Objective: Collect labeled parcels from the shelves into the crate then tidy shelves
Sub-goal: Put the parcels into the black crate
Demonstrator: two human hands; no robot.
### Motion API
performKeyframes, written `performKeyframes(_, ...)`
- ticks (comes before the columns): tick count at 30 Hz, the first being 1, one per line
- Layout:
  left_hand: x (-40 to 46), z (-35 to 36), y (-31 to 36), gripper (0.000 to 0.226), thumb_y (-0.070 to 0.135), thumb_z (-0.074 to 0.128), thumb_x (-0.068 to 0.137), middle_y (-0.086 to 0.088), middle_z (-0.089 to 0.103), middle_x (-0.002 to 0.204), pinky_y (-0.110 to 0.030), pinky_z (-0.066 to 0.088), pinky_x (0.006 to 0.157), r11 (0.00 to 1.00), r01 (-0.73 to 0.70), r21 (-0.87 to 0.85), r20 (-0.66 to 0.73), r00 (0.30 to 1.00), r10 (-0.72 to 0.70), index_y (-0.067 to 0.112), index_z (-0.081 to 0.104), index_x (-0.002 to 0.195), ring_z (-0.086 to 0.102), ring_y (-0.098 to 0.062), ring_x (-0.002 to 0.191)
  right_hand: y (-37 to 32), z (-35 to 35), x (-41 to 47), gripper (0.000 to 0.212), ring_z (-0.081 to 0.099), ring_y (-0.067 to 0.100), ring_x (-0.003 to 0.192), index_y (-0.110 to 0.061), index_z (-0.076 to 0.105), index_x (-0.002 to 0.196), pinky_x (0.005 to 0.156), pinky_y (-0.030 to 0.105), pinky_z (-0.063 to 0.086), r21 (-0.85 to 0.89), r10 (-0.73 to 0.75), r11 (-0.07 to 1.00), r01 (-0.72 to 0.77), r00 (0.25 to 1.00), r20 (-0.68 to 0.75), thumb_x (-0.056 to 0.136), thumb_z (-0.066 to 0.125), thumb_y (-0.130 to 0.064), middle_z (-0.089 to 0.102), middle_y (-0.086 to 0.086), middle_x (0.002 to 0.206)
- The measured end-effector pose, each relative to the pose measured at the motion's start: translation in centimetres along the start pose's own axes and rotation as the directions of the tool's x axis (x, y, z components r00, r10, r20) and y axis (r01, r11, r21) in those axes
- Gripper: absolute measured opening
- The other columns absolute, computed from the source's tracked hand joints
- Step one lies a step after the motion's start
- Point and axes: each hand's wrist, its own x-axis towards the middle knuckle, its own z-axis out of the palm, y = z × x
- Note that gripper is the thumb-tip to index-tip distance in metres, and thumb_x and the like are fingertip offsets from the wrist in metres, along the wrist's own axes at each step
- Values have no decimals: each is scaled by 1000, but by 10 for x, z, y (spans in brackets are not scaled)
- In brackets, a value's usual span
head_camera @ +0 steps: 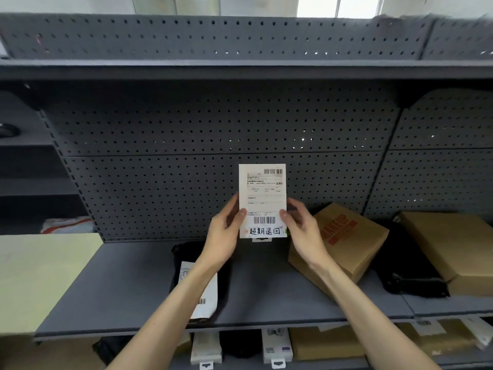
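I hold a flat white parcel (262, 201) upright in front of the grey pegboard, its shipping label with barcodes and handwritten characters facing me. My left hand (225, 233) pinches its lower left edge and my right hand (300, 228) pinches its lower right edge. Below my left forearm a black bag parcel with a white label (202, 297) lies on the grey shelf (128, 284). No crate is in view.
A brown paper parcel with red print (344, 244) leans at the right, beside a black pouch (408, 273) and a tan box (453, 241). The lower shelf holds small white boxes (206, 348), a black bag and brown parcels. A pale board (34, 276) stands at the left.
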Motion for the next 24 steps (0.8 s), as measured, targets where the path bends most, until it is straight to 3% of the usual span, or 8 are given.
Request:
performKeyframes(4,0,1,11,44,15,49,105,11,69,126,-20,49,101,1000,-24,7,-16,1000,24,25,48,148,63,-1,117,-7,-1,4,30,66,1,101,-14,55,128,83,14,49,13,-42,999,43,999,-8,99,54,-8,70,-8,108)
performKeyframes(9,-3,0,14,43,15,48,106,12,68,128,-26,49,105,999,-35,20,-11,999,35,23,48,148,62,-4,120,-11,-1,2,30,65,3,104,-33,54,117,88,17,50,12,-86,996,86,996,-6,99,55,-9,68,-7,112)
performKeyframes(15,-4,1,15,44,14,47,106,11,66,132,-24,48,106,998,-49,48,0,999,49,21,45,150,60,-3,122,-12,-2,0,29,65,0,100,-28,54,118,87,17,50,21,-94,995,94,996,-4,99,54,-7,68,-10,108)
performKeyframes(20,-7,0,18,43,12,46,106,8,67,130,-15,49,96,998,-50,27,-1,999,50,19,47,149,63,-4,119,-14,-3,-1,30,66,2,99,-32,53,117,87,20,52,-4,-102,995,102,995,5,99,55,-9,69,-7,106)
performKeyframes(24,-9,-1,20,42,10,46,106,8,68,129,-13,49,91,998,-51,21,1,999,51,17,48,147,64,-3,117,-12,-3,-1,26,66,2,100,-24,54,122,89,21,52,-27,-94,995,94,995,20,99,55,-10,69,-6,109)
